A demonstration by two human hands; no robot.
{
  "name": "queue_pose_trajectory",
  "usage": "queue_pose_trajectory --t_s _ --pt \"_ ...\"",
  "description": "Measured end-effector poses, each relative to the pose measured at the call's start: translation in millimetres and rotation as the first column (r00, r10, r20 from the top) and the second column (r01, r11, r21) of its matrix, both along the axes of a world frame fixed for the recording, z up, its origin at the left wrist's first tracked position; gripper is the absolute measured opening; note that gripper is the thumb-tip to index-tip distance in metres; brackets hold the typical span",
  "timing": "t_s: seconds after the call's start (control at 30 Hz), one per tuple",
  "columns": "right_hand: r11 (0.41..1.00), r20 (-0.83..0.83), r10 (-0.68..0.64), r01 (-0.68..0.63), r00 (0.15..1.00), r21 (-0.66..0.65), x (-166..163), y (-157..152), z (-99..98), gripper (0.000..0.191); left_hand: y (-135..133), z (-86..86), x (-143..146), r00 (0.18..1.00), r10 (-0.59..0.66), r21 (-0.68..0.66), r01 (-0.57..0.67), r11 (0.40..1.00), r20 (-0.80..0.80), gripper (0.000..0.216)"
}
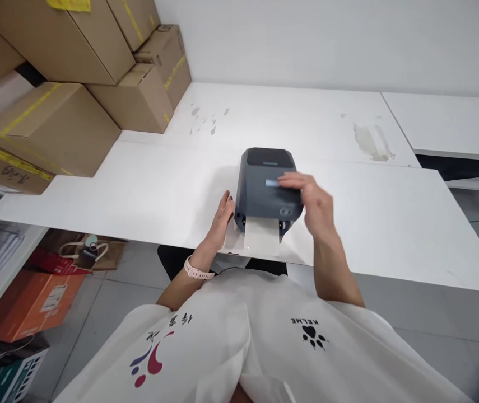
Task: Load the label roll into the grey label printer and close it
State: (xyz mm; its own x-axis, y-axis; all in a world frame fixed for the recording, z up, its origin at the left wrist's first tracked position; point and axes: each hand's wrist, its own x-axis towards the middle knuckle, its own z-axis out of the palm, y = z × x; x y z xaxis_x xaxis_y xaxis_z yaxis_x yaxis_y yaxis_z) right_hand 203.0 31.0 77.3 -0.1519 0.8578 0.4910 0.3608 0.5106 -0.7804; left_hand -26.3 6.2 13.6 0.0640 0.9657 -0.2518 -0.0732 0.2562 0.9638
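A dark grey label printer point(260, 196) stands near the front edge of the white table. From its front a white strip of label paper point(261, 236) hangs out toward me. The lid looks slightly lifted at the front, as small inner parts show at both lower corners. My right hand point(317, 207) lies with its fingers stretched over the right part of the lid and holds nothing; it is a little blurred. Against the printer's left side rests my left hand point(221, 220), fingers straight and upright, also holding nothing.
Cardboard boxes point(54, 123) with yellow tape are stacked at the left end of the white table point(159, 190). Below on the left are an orange box point(33, 305) and a paper bag point(108, 252). A white wall point(327, 45) closes the back. Stains point(371, 143) mark the tabletop.
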Motion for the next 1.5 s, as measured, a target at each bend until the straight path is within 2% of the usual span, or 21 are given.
queue_pose_trajectory --t_s 0.1,0.23,0.43,0.57,0.67,0.73,0.8,0.87,0.9,0.93,1.0,1.07,1.1,1.17,1.3,1.33,1.4,1.47,1.5 --pt "0.998 0.137 -0.063 0.058 0.989 0.039 -12.3 -22.9 -23.1 0.037 8.3 9.2 7.6 0.999 -0.006 -0.006 0.006 1.000 -0.048 0.086" --pt "0.989 0.168 -0.144 0.136 0.975 0.058 -20.1 -26.4 -41.8 0.041 13.3 14.1 12.2 0.999 -0.051 -0.039 0.050 0.998 -0.020 0.089" --pt "0.985 0.198 -0.149 0.127 0.969 0.117 -17.1 -28.2 -63.3 0.044 9.5 1.1 4.8 0.996 -0.075 0.029 0.077 0.997 -0.043 0.104" --pt "0.979 0.223 -0.168 0.137 0.960 0.149 -16.7 -28.9 -70.6 0.044 13.1 -8.2 5.8 0.997 -0.025 0.138 0.035 0.990 -0.074 0.097" --pt "0.980 0.251 -0.183 0.156 0.951 0.123 -17.2 -28.4 -70.4 0.041 10.9 -10.6 8.4 0.997 -0.013 0.152 0.025 0.988 -0.075 0.090" --pt "0.980 0.238 -0.188 0.165 0.953 0.112 -18.0 -28.1 -69.0 0.040 -0.3 -13.3 9.6 0.995 0.042 0.154 -0.027 0.988 -0.095 0.079" --pt "0.980 0.232 -0.195 0.178 0.953 0.092 -19.3 -27.9 -67.5 0.041 -19.5 -18.1 9.7 0.969 0.206 0.175 -0.181 0.968 -0.138 0.058" --pt "0.980 0.226 -0.197 0.187 0.954 0.065 -20.6 -27.8 -66.3 0.042 -40.9 -22.7 8.8 0.903 0.392 0.185 -0.361 0.914 -0.175 0.035" --pt "0.981 0.216 -0.194 0.186 0.957 0.058 -21.0 -27.8 -65.9 0.042 -49.9 -23.7 8.3 0.900 0.396 0.157 -0.371 0.915 -0.183 0.034" --pt "0.981 0.202 -0.191 0.183 0.961 0.058 -21.3 -27.9 -65.6 0.041 -56.5 -23.1 7.8 0.936 0.301 0.109 -0.285 0.952 -0.184 0.037" --pt "0.982 0.173 -0.185 0.174 0.967 0.076 -21.4 -28.1 -65.7 0.039 -61.5 -17.2 7.5 0.992 0.007 -0.039 -0.012 0.999 -0.123 0.042" --pt "0.981 0.157 -0.181 0.167 0.971 0.097 -21.0 -28.4 -66.5 0.037 -57.8 -7.1 7.7 0.976 -0.219 -0.157 0.218 0.963 0.012 0.044" --pt "0.981 0.160 -0.180 0.165 0.971 0.103 -20.6 -28.5 -67.3 0.037 -54.5 -1.9 7.6 0.961 -0.268 -0.186 0.277 0.943 0.069 0.045" --pt "0.980 0.188 -0.179 0.158 0.966 0.123 -20.0 -28.5 -69.0 0.036 -49.3 6.2 6.3 0.947 -0.303 -0.194 0.319 0.928 0.108 0.046" --pt "0.949 0.299 -0.243 0.163 0.923 0.270 -20.7 -28.0 -69.1 0.030 -48.7 7.5 -1.8 0.933 -0.360 -0.133 0.358 0.924 0.010 0.048" --pt "0.937 0.337 -0.277 0.176 0.900 0.300 -21.2 -28.1 -67.8 0.026 -49.0 5.9 -4.4 0.945 -0.326 -0.106 0.322 0.941 -0.023 0.049" --pt "0.927 0.411 -0.326 0.204 0.851 0.314 -21.9 -29.0 -64.2 0.021 -47.1 2.7 -8.6 0.987 -0.122 -0.006 0.122 0.993 -0.103 0.048" --pt "0.938 0.450 -0.316 0.205 0.835 0.278 -21.4 -31.3 -61.1 0.021 -42.1 0.8 -10.3 0.973 0.152 0.152 -0.127 0.980 -0.172 0.040" --pt "0.950 0.453 -0.288 0.194 0.844 0.243 -20.4 -33.1 -60.5 0.022 -39.1 0.3 -9.8 0.952 0.237 0.226 -0.191 0.955 -0.196 0.036"
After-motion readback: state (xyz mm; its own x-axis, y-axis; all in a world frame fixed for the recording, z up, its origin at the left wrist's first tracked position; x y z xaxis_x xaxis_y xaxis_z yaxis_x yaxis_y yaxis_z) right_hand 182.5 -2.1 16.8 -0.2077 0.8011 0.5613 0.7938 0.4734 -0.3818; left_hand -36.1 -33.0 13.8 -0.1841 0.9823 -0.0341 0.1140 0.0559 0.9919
